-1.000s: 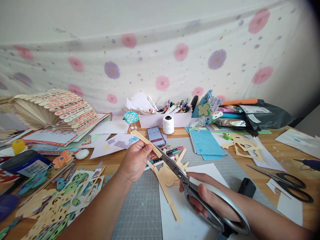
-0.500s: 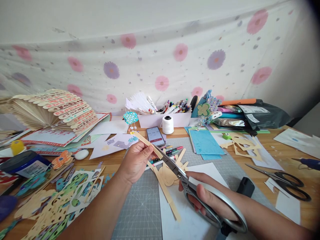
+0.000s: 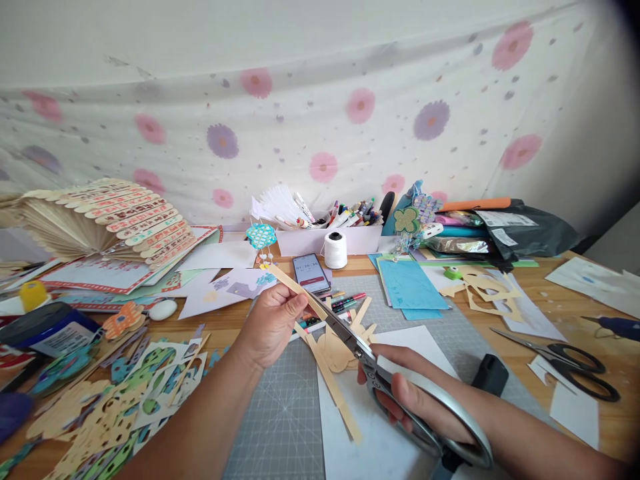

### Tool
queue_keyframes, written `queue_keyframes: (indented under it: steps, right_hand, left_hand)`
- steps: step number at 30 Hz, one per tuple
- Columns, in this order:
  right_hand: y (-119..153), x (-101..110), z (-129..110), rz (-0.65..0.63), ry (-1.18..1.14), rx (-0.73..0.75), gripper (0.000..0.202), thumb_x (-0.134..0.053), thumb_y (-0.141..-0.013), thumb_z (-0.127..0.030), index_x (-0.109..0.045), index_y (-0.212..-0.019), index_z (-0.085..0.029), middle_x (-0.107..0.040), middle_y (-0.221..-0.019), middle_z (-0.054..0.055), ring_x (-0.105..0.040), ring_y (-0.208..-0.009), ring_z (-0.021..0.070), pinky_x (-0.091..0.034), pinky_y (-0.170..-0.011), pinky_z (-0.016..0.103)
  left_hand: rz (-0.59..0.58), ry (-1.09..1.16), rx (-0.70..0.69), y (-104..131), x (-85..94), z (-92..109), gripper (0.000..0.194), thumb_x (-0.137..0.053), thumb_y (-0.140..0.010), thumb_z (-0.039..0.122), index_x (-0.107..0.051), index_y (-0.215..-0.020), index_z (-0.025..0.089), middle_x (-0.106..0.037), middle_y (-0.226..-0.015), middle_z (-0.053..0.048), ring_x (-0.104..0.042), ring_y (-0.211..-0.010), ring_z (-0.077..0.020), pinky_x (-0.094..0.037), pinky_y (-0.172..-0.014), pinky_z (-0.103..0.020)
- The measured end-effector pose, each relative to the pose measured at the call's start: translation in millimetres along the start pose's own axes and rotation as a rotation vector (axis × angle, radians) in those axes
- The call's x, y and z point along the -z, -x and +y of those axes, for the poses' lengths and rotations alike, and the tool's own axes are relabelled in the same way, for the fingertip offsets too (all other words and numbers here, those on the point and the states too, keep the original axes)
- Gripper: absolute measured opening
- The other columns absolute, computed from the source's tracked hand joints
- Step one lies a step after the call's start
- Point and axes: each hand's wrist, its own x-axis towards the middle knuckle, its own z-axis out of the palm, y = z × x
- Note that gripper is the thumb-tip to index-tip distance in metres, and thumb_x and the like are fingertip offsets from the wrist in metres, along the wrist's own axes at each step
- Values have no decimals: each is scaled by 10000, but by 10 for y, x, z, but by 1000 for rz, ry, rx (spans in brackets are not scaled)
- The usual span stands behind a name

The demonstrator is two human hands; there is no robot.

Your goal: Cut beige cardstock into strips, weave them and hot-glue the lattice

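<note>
In the head view, your left hand (image 3: 265, 327) pinched a beige strip (image 3: 283, 279) between thumb and fingers, raised above the worktop (image 3: 235, 323), while your right hand (image 3: 420, 397) had its fingers closed around the handles of the large scissors (image 3: 345, 333). The blades met the strip's near end; whether they had cut through it, you could not tell. Beyond and below them, beige cutouts (image 3: 334, 353) lay with loose strips (image 3: 327, 377), partly over a white sheet (image 3: 423, 341) and the gray cutting mat (image 3: 275, 407); these pieces looked already cut out. Behind, a pale box (image 3: 303, 243) held pens and markers (image 3: 353, 217). At left, a dark blue tub (image 3: 47, 325) hid its contents, as did most of the black bag (image 3: 537, 230) at right.
</note>
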Motion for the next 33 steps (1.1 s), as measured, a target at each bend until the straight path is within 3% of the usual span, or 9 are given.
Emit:
queue_keyframes:
  steps: [4, 10, 15, 21, 26, 33]
  right_hand:
    - [12, -7, -15, 23, 15, -15, 735, -433, -813, -809, -561, -1060, -129, -469, -666, -32, -466, -546, 89, -435, -537, 215]
    - [-47, 13, -69, -17, 12, 30, 695, -462, -811, -797, -549, -990, -131, -442, -580, -52, -415, -475, 75, -369, -430, 171]
    - [-35, 28, -95, 6, 31, 24, 699, -456, -811, -800, -553, -999, -134, -465, -607, -44, -402, -484, 71, -390, -447, 179]
    - [-10, 33, -102, -21, 94, 43, 699, -402, -843, -791, -543, -1025, -131, -434, -615, -48, -413, -499, 84, -392, -473, 201]
    - [10, 38, -123, -3, 160, 28, 735, -358, -846, -805, -547, -1070, -130, -483, -731, 1, -466, -569, 103, -409, -521, 222]
    - [-31, 1, -110, 27, 100, -14, 753, -435, -777, -842, -553, -1000, -133, -448, -611, -39, -414, -486, 86, -352, -439, 194]
  left_hand:
    - [-3, 5, 9, -9, 16, -7, 295, -908, -600, 359, -753, -704, 130, -759, -712, -76, -700, -694, -185, -559, -687, -269]
    - [-26, 38, 18, 13, 12, 1, 271, -891, -637, 330, -756, -736, 117, -749, -735, -73, -686, -704, -166, -563, -690, -254]
    - [29, 87, -11, -4, 50, 3, 326, -882, -643, 360, -748, -846, 143, -746, -840, -73, -689, -756, -193, -580, -695, -310]
    - [136, 141, -96, -47, 78, 16, 243, -883, -645, 305, -704, -747, 175, -704, -737, 4, -639, -701, -125, -553, -684, -253]
    - [144, 129, -87, -48, 64, 15, 265, -895, -625, 294, -686, -698, 147, -689, -701, -11, -623, -670, -128, -531, -639, -240]
    - [126, 105, -69, -40, 70, -16, 292, -901, -612, 329, -690, -694, 145, -683, -684, -20, -621, -656, -141, -524, -637, -261]
